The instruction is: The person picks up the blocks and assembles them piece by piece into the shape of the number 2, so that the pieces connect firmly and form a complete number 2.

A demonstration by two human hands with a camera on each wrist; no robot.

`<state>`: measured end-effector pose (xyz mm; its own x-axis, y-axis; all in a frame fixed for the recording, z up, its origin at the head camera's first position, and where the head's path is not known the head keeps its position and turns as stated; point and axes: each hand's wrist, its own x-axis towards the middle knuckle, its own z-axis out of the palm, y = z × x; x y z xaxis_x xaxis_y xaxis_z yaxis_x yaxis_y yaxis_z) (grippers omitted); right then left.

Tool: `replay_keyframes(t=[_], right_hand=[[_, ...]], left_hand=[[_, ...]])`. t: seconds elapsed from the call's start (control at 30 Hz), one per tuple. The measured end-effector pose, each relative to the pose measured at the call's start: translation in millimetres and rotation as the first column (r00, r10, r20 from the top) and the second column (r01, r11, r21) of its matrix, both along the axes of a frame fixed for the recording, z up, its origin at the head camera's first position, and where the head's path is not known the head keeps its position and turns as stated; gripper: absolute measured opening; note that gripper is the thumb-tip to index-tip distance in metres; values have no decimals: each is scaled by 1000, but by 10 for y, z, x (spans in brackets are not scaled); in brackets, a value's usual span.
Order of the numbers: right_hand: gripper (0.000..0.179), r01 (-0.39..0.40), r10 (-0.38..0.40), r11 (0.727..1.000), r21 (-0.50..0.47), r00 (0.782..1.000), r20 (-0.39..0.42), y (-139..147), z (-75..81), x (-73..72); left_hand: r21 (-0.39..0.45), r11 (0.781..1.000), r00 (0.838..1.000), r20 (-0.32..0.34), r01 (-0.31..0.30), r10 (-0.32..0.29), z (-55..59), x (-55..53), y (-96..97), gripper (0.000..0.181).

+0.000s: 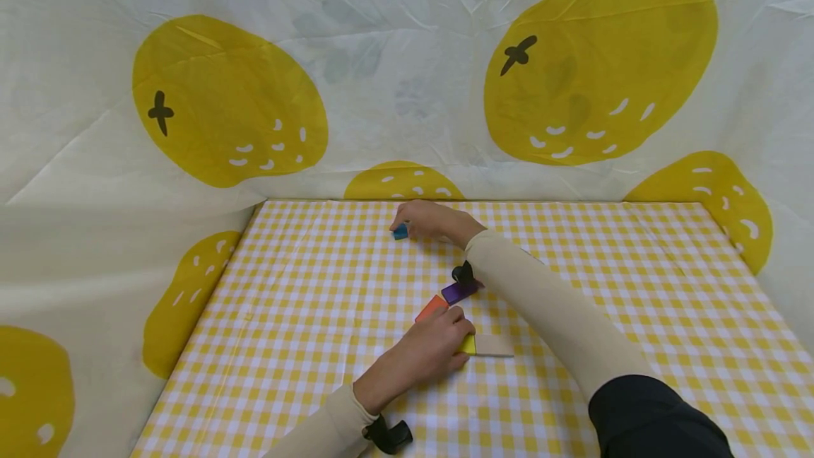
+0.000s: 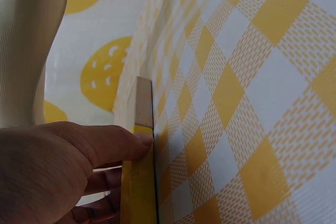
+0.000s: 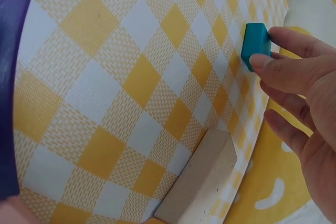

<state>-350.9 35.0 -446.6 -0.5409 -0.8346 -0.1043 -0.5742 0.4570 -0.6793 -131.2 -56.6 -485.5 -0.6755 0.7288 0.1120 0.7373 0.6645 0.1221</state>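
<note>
At the far side of the table my right hand (image 1: 434, 220) pinches a small teal block (image 3: 256, 43) between thumb and fingers, against the checked cloth. Nearer to me, my left hand (image 1: 427, 346) grips a yellow block (image 2: 137, 182) lying on the cloth, its thumb along the edge. A bare wooden block (image 1: 494, 346) touches the yellow block's right end. Just beyond the left fingers lies an orange block (image 1: 429, 308), partly covered by the hand. A purple block (image 1: 459, 292) lies beside the orange one, below the right wrist's camera.
Another bare wooden block (image 3: 202, 177) lies on the cloth in the right wrist view; the right forearm largely hides that area in the head view. The yellow checked tablecloth (image 1: 305, 316) runs back to a fruit-printed curtain (image 1: 407, 90).
</note>
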Motion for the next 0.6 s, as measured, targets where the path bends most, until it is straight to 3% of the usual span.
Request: replay_keyframes(t=[0.07, 0.17, 0.23, 0.6], right_hand=[[34, 18, -17, 999, 37, 1000, -17, 6, 13, -8], [32, 26, 6, 986, 167, 982, -188, -3, 35, -47], [32, 36, 13, 976, 213, 975, -223, -7, 44, -71], [29, 35, 23, 964, 264, 977, -214, 73, 110, -57]], left_hand=[[-2, 1000, 1000, -5, -1, 1, 1, 3, 2, 22], [-8, 1000, 1000, -16, -1, 1, 3, 7, 4, 22], [-11, 1000, 1000, -19, -3, 3, 6, 9, 5, 23], [-3, 1000, 1000, -9, -3, 3, 17, 18, 3, 25]])
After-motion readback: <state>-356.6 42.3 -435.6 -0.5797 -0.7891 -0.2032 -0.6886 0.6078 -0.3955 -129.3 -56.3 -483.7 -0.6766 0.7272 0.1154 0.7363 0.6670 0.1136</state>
